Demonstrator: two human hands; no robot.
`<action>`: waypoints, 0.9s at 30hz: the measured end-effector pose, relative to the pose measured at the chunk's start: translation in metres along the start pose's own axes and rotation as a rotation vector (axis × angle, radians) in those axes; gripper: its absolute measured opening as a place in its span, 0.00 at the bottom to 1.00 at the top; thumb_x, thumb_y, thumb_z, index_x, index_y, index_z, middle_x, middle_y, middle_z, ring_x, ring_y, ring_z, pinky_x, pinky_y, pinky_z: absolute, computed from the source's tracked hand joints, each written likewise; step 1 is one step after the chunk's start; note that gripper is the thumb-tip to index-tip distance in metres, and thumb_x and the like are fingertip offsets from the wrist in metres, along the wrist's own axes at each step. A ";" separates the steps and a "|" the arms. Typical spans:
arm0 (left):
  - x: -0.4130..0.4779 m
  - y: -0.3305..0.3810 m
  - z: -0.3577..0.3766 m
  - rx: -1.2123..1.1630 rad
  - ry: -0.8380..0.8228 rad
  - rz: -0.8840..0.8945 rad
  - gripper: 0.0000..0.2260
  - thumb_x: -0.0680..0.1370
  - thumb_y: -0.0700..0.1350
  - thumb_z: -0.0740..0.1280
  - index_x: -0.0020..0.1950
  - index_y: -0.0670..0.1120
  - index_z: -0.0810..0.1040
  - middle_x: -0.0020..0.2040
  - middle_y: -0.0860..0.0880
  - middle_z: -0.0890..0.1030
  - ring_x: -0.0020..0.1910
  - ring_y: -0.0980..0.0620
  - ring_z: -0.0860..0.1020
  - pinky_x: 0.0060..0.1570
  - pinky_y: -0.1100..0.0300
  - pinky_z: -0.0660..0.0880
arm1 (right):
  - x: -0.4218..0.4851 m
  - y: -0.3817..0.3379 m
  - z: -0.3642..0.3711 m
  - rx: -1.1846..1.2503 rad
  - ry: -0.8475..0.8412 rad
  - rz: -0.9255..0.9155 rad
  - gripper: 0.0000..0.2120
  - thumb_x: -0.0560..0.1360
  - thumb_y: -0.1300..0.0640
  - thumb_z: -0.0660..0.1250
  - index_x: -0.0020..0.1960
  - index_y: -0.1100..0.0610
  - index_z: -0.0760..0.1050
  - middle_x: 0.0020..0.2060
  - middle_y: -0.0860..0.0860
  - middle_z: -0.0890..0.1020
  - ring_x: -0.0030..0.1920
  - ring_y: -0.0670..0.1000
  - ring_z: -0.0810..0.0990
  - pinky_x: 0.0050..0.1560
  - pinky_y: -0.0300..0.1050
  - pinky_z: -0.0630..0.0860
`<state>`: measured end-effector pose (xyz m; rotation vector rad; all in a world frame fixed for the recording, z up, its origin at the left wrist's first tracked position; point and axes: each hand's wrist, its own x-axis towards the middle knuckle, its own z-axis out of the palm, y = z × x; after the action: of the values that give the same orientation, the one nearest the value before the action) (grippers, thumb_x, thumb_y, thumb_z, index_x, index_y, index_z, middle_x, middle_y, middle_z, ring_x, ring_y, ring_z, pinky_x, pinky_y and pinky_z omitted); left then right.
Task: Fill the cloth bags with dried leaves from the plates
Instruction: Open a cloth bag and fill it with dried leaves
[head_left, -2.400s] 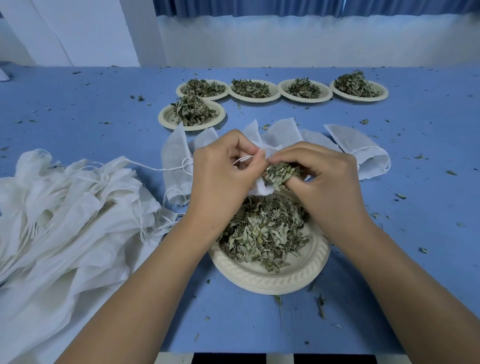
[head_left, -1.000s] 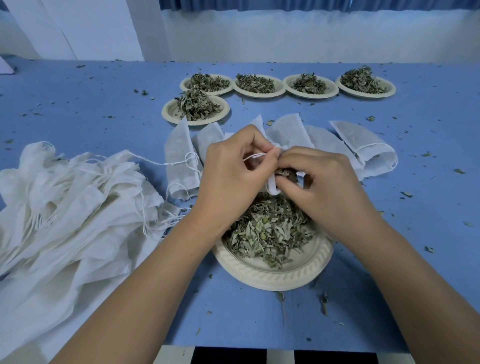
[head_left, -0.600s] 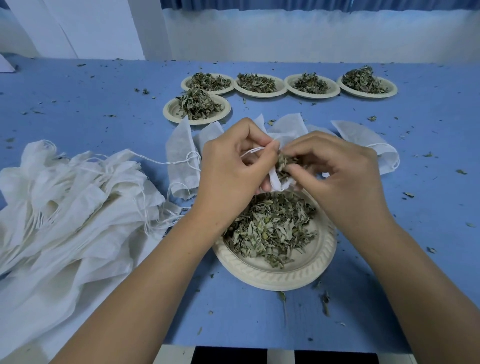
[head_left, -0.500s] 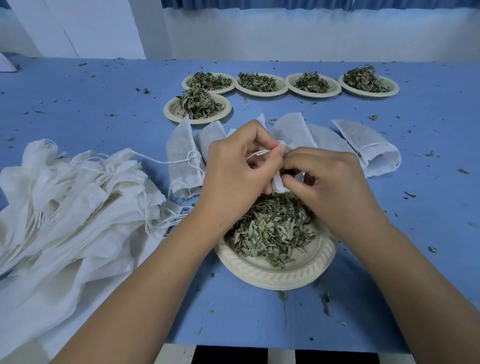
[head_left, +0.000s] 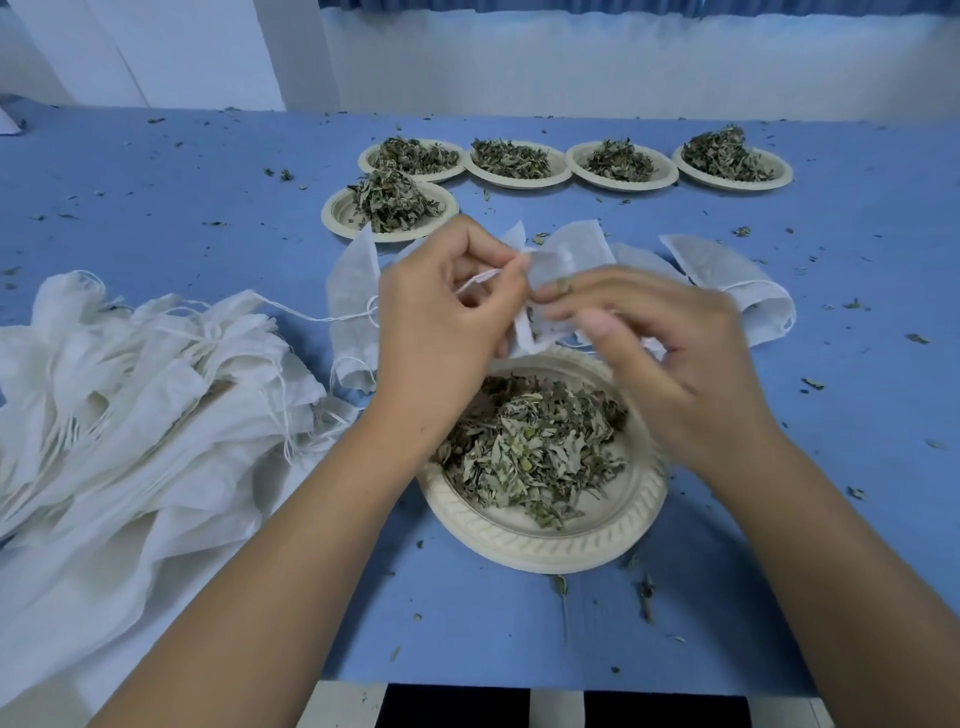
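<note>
A cream plate (head_left: 545, 545) heaped with dried leaves (head_left: 535, 441) sits on the blue table in front of me. Above its far rim my left hand (head_left: 447, 332) pinches the mouth and drawstring of a small white cloth bag (head_left: 522, 338), which hangs between my hands. My right hand (head_left: 670, 358) is motion-blurred, its fingertips close to the bag's mouth. Its fingers are loosely curved and I see nothing between them. The bag's body is mostly hidden behind my hands.
A big pile of empty cloth bags (head_left: 130, 389) lies at the left. Several flat bags (head_left: 727, 280) lie behind my hands. Farther back stand several plates of leaves, one at the near left (head_left: 337, 213) and a row (head_left: 556, 176) behind it. Leaf crumbs litter the table.
My right hand had a pinch of leaves and pushed it into the bag's mouth. Now it shows no leaves and sits slightly higher and to the right. My left hand keeps hold of the bag.
</note>
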<state>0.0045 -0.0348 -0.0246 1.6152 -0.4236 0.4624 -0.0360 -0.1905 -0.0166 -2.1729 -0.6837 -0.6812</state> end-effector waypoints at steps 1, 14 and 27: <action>0.002 0.000 -0.003 0.002 0.055 -0.003 0.08 0.77 0.37 0.69 0.39 0.43 0.74 0.26 0.53 0.76 0.19 0.56 0.72 0.22 0.64 0.69 | 0.000 -0.001 -0.005 0.080 0.078 -0.038 0.14 0.78 0.55 0.61 0.45 0.62 0.81 0.44 0.51 0.83 0.43 0.51 0.81 0.33 0.50 0.75; 0.012 -0.007 -0.016 0.476 0.249 0.514 0.05 0.76 0.34 0.68 0.40 0.37 0.78 0.32 0.48 0.78 0.31 0.51 0.73 0.31 0.65 0.68 | -0.003 -0.001 0.015 0.078 -0.473 -0.126 0.05 0.70 0.63 0.75 0.46 0.61 0.83 0.44 0.51 0.82 0.47 0.45 0.79 0.52 0.38 0.75; 0.005 -0.008 -0.002 0.161 -0.096 -0.085 0.09 0.77 0.39 0.71 0.38 0.46 0.76 0.27 0.48 0.78 0.19 0.57 0.72 0.22 0.66 0.69 | 0.003 0.002 0.005 0.546 0.226 0.222 0.10 0.67 0.65 0.73 0.46 0.55 0.79 0.40 0.45 0.84 0.45 0.45 0.84 0.50 0.36 0.78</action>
<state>0.0132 -0.0317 -0.0282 1.8092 -0.3952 0.3630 -0.0314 -0.1868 -0.0183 -1.6091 -0.4360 -0.5353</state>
